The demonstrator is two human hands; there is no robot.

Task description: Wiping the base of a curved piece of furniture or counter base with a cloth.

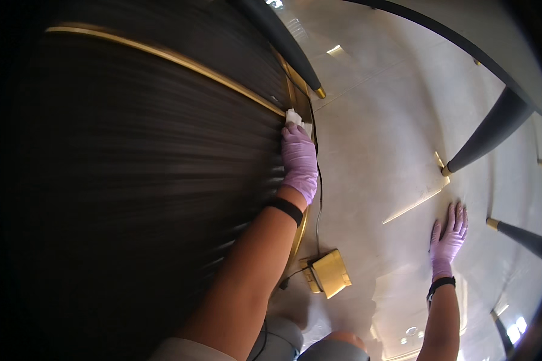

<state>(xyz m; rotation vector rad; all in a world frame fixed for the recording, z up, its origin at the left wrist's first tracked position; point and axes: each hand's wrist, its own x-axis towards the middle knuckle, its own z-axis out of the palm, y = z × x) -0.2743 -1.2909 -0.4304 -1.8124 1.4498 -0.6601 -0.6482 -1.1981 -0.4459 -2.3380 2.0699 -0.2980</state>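
Observation:
My left hand, in a purple glove, grips a folded white cloth. The cloth is pressed against the foot of a dark, ribbed upright panel, where a thin gold strip meets the gold base trim. Most of the cloth is hidden by my fingers. Off to the right, my right hand, gloved the same way, lies with fingers apart on the glossy pale floor and holds nothing.
A black cable runs along the base to a gold box-like fitting on the floor. Beside my left hand stands a dark leg with a gold tip. More dark furniture legs rise at the right, beneath a curved edge.

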